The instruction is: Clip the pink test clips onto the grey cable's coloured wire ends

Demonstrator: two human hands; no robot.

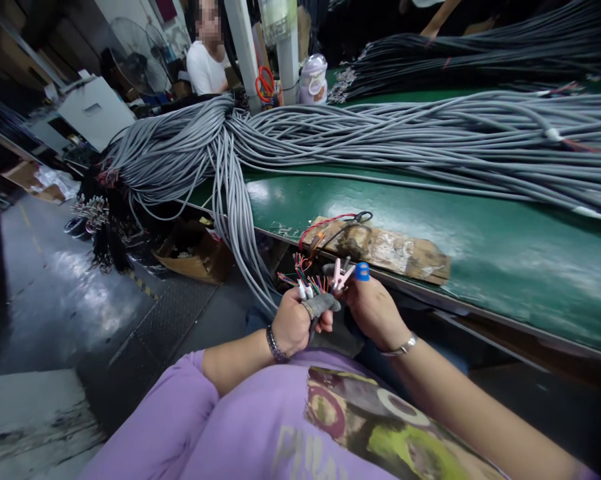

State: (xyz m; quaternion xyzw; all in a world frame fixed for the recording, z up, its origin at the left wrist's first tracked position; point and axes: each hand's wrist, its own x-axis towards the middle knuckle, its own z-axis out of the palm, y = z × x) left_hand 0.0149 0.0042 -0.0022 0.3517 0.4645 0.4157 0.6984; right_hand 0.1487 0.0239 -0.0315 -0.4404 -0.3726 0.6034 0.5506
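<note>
My left hand (295, 320) is closed around the ends of several grey cables (240, 220) that come down over the table edge. Thin coloured wires (318, 283) fan out above its fist, beside white cable ends (304, 289). A worn grey finger cover (321, 305) is on one of its fingers. Close by, my right hand (375, 310) is closed with its fingers at a pale pink clip (341, 275), shaped like a clothespin. A blue finger cap (362, 271) sits on its thumb. Its other fingertips are mostly hidden.
A taped board (395, 252) with red and black leads lies along the edge of the green table (505, 247). Long grey cable bundles (380, 133) cross behind it. Further back are a lilac container (314, 80), orange scissors (265, 83) and a person (206, 67). A cardboard box (195, 257) stands below.
</note>
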